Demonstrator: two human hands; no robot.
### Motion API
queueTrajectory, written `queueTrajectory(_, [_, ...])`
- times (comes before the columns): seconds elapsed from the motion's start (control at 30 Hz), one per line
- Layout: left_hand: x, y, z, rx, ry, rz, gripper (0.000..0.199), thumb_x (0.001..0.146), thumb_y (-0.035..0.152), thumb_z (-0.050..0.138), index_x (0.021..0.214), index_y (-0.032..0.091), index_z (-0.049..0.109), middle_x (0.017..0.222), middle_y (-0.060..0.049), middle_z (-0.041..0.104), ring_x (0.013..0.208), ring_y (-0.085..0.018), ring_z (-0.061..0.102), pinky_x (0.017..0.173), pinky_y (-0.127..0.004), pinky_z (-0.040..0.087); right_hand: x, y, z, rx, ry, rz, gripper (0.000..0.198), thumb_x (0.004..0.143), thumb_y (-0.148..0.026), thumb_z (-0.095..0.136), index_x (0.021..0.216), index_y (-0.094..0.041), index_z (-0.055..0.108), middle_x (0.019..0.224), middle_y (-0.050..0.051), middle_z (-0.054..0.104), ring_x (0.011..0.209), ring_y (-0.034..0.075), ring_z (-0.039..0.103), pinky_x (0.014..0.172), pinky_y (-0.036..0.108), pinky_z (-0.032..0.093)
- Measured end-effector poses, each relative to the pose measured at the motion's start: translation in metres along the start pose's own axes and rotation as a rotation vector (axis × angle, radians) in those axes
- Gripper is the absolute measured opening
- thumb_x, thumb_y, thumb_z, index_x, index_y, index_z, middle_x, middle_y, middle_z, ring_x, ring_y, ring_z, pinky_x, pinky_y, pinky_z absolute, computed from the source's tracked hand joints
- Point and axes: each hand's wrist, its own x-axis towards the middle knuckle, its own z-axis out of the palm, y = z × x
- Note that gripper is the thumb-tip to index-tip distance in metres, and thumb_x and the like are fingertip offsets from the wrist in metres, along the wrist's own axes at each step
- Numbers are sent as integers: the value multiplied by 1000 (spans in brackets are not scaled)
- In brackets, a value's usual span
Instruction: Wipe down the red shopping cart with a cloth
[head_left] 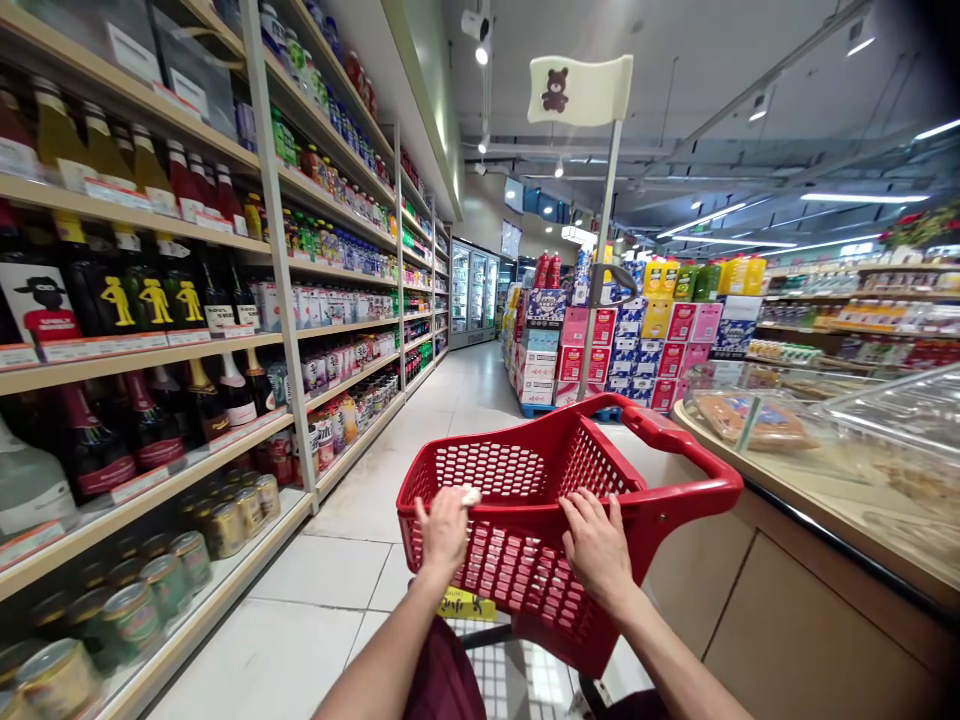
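Observation:
A red plastic shopping cart (487,441) stands sideways in front of me, with holes in its basket walls and its handle toward the right. My left hand (445,530) is closed over the near rim at the left. Beside its fingers a small whitish crumpled thing (471,496) shows, perhaps a tissue; I cannot make it out fully. Farther right along the same rim, my right hand (598,545) grips with its fingers bent over the edge. A pole behind the cart's handle carries a cream flag (580,89) with a brown bear. No goods show inside the basket.
Drink shelves (217,345) with bottles and cans line the left side. A glass-topped counter (814,500) stands close on the right. Stacked drink cartons (637,345) rise ahead. Between shelves and stack, a tiled aisle (469,375) leads toward glass-door fridges (474,290).

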Motion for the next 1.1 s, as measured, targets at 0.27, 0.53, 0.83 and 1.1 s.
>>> queueTrajectory(0.27, [5, -13, -8, -10, 19, -37, 35, 84, 21, 29, 105, 26, 56, 110, -5, 60, 104, -26, 52, 99, -64, 14, -2, 3, -1, 26, 10, -61, 40, 71, -12, 42, 108, -17, 58, 112, 5, 60, 112, 21, 45, 104, 41, 13])
queueTrajectory(0.53, [1, 33, 12, -49, -40, 147, 31, 82, 20, 36, 104, 32, 54, 108, 3, 61, 105, -18, 53, 104, -56, 17, -1, 1, 2, -16, 18, -30, 39, 72, -13, 43, 108, -18, 58, 111, 6, 60, 113, 21, 45, 105, 43, 11])
queueTrajectory(0.83, [2, 13, 3, 7, 19, -3, 34, 83, 19, 31, 105, 29, 56, 110, -3, 60, 105, -23, 52, 103, -59, 16, -3, -3, 7, -20, 29, 8, 40, 71, -14, 44, 109, -15, 57, 113, 7, 59, 116, 22, 42, 106, 43, 9])
queueTrajectory(1.1, [2, 6, 2, -17, 19, 22, 33, 84, 22, 32, 102, 32, 57, 108, 1, 61, 102, -22, 54, 102, -59, 19, -7, 2, 7, -17, 14, -56, 44, 71, -14, 43, 113, -17, 54, 118, 6, 56, 117, 22, 40, 105, 43, 10])
